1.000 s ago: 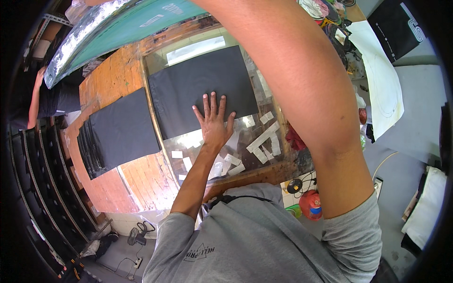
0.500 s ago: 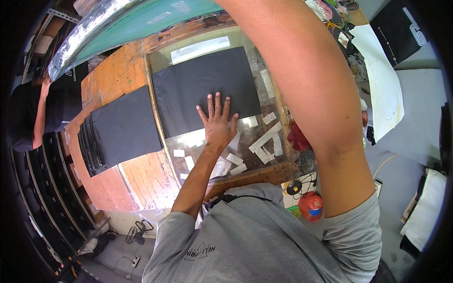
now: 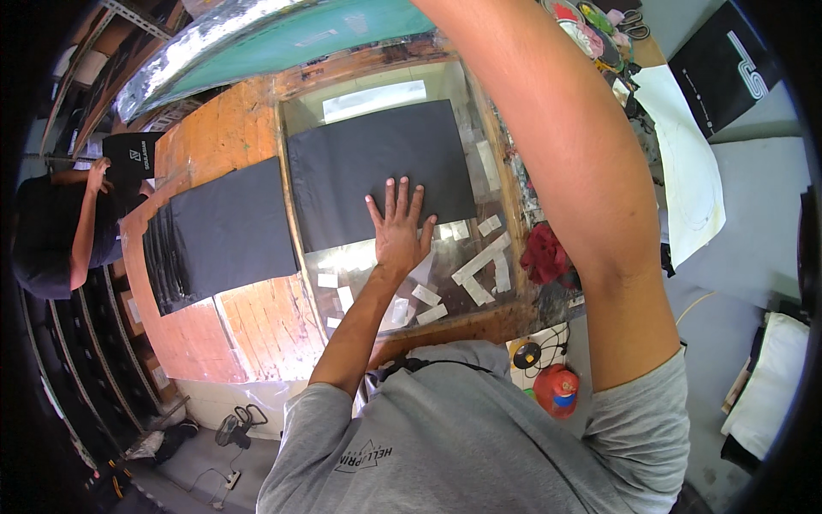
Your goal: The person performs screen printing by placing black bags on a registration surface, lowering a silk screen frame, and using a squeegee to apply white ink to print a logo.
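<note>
My left hand [image 3: 401,238] lies flat with its fingers spread on the lower right part of a black sheet [image 3: 368,154]. The sheet rests on a glass panel [image 3: 368,300] set in a wooden table. My right arm [image 3: 582,171] stretches up past the top edge of the view, so its hand is out of sight. Beyond the sheet, a green screen in a frame [image 3: 282,47] is tilted up above the table. To the left, a fanned stack of black sheets [image 3: 227,227] lies on the wooden board.
Pale tape strips [image 3: 479,265] stick to the glass. A crumpled red cloth [image 3: 544,255] sits at the table's right edge, with a red container [image 3: 556,390] below. At far left a person in black [image 3: 56,227] stands near a printed black sheet [image 3: 133,152] and racks [image 3: 86,360].
The view has shifted slightly. My left hand stays spread on the black sheet. The co-worker's hand has moved away from the screen's corner, and a printed black sheet shows more fully there.
</note>
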Motion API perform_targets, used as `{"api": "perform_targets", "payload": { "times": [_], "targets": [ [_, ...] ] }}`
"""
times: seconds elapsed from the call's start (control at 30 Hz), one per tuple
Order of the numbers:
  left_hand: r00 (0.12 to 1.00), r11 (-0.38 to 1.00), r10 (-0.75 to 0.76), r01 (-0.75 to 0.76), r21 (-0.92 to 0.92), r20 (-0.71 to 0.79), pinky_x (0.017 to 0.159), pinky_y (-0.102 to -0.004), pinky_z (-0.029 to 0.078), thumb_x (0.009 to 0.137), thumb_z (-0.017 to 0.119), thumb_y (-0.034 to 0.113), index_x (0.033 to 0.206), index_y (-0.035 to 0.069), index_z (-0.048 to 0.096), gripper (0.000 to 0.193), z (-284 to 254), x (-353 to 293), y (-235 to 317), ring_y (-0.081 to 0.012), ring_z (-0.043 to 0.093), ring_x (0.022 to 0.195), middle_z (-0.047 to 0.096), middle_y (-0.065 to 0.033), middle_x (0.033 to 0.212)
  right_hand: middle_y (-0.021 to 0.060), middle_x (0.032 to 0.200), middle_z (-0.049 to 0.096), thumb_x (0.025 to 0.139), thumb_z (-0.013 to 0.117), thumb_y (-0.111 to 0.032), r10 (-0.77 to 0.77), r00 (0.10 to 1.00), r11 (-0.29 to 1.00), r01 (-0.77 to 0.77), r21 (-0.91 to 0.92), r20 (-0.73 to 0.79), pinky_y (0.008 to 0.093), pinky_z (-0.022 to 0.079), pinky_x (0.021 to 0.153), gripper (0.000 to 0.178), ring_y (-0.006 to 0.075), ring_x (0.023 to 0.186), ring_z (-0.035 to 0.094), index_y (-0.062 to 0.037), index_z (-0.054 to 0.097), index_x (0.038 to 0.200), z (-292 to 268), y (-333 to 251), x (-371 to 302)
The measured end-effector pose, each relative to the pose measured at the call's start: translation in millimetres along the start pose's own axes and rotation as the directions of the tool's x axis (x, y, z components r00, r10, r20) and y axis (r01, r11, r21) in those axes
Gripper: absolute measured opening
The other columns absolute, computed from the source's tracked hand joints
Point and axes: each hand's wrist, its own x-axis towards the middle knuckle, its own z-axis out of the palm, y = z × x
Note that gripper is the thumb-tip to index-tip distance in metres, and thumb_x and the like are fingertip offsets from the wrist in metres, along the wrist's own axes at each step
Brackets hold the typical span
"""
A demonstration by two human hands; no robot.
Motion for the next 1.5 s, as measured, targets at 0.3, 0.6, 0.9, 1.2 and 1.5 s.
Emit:
{"api": "perform_targets", "payload": {
  "times": [0.3, 0.6, 0.9, 1.2, 1.5],
  "targets": [
    [1.0, 1.0, 0.017, -0.017, -0.022, -0.024, 0.122, -0.0704, 0.003, 0.103, 0.05, 0.044, 0.157, 0.009, 0.042, 0.065, 4.0, -2.4, -3.6, -0.0374, 0.013, 0.159, 0.027, -0.0169, 0.169, 0.0294, 0.11, 0.072, 0.099, 0.054, -0.03, -0.103, 0.991, 0.993, 0.097, -0.066, -0.084, 0.0497, 0.056, 0.094, 0.042, 0.0419, 0.103, 0.071, 0.0069, 0.072, 0.11, 14.7, 7.1, 10.4],
    [0.935, 0.774, -0.254, 0.043, -0.631, -0.248, 0.123, -0.0636, 0.015, 0.1, 0.066, 0.032, 0.156, 0.005, 0.043, 0.066, -78.5, -14.0, 8.4, -0.0349, 0.029, 0.155, 0.04, -0.018, 0.162, 0.017, 0.078, 0.067, 0.104, 0.053, -0.039, -0.122, 0.984, 0.985, 0.105, -0.135, -0.126, 0.0476, 0.052, 0.077, 0.038, 0.0255, 0.072, 0.063, -0.0061, 0.072, 0.108, 50.2, 8.9, -28.7],
    [0.66, -0.655, -0.498, 0.138, -0.743, 0.562, 0.115, -0.0562, 0.037, 0.103, 0.06, 0.042, 0.159, -0.002, 0.019, 0.083, -119.6, -103.1, 10.5, -0.033, 0.04, 0.142, 0.031, -0.0231, 0.157, 0.0109, 0.093, 0.057, 0.087, 0.064, -0.005, -0.154, 0.983, 0.965, 0.127, -0.231, -0.102, 0.0452, 0.035, 0.08, 0.055, 0.0271, 0.092, 0.054, -0.0109, 0.059, 0.141, 253.8, 46.9, -217.2],
    [0.463, -0.725, -0.563, 0.122, -0.678, 0.685, 0.109, -0.0601, 0.035, 0.098, 0.07, 0.038, 0.134, -0.002, 0.042, 0.061, -50.8, -96.9, -6.4, -0.0336, 0.046, 0.128, 0.042, -0.0162, 0.125, 0.0093, 0.096, 0.056, 0.085, 0.063, 0.001, -0.068, 0.998, 0.99, 0.067, -0.122, -0.009, 0.0486, 0.035, 0.085, 0.063, 0.0275, 0.096, 0.054, -0.0137, 0.055, 0.146, 294.4, 63.3, -244.2],
    [0.47, -0.686, -0.569, 0.182, -0.704, 0.675, 0.11, -0.059, 0.037, 0.097, 0.071, 0.039, 0.142, -0.006, 0.036, 0.072, -60.1, -96.6, -1.9, -0.0371, 0.043, 0.134, 0.042, -0.0194, 0.13, 0.0057, 0.094, 0.051, 0.086, 0.06, 0.005, -0.093, 0.989, 0.984, 0.074, -0.164, -0.116, 0.0634, 0.03, 0.103, 0.065, 0.0259, 0.1, 0.055, -0.0203, 0.054, 0.145, 321.8, 92.5, -193.0]
  ]
}}
